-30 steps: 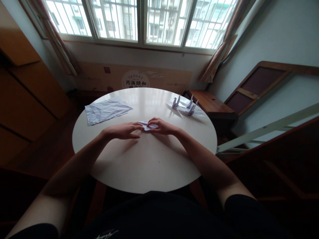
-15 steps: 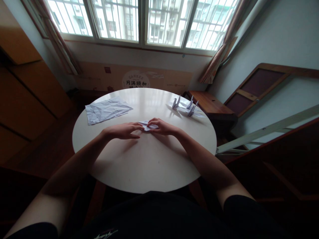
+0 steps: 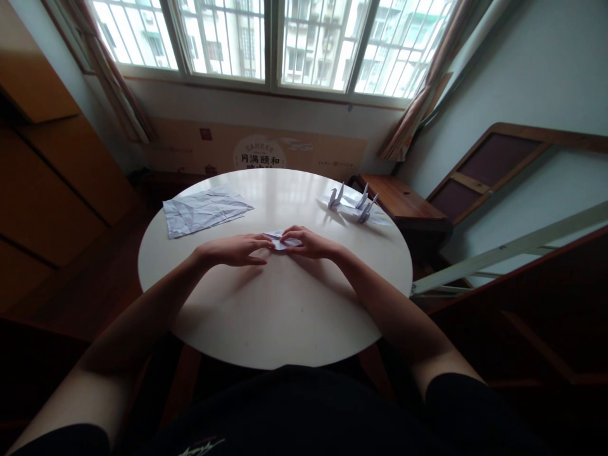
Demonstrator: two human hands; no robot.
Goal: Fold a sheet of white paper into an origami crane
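Observation:
A small folded piece of white paper [image 3: 280, 243] lies on the round white table [image 3: 285, 316] between my two hands. My left hand [image 3: 237, 249] rests at its left side, fingers stretched out, fingertips touching the paper's edge and the thumb held apart. From the right, my right hand [image 3: 306, 242] has its fingers bent down onto the paper, with thumb and forefinger gripping it. The fingers cover part of the folds.
Creased white sheets [image 3: 204, 210] lie at the table's back left. Several folded paper cranes [image 3: 336, 197] stand at the back right with flat paper around them. Beyond are a low wooden stand [image 3: 399, 197], a cardboard panel [image 3: 180, 142] and a barred window [image 3: 313, 44].

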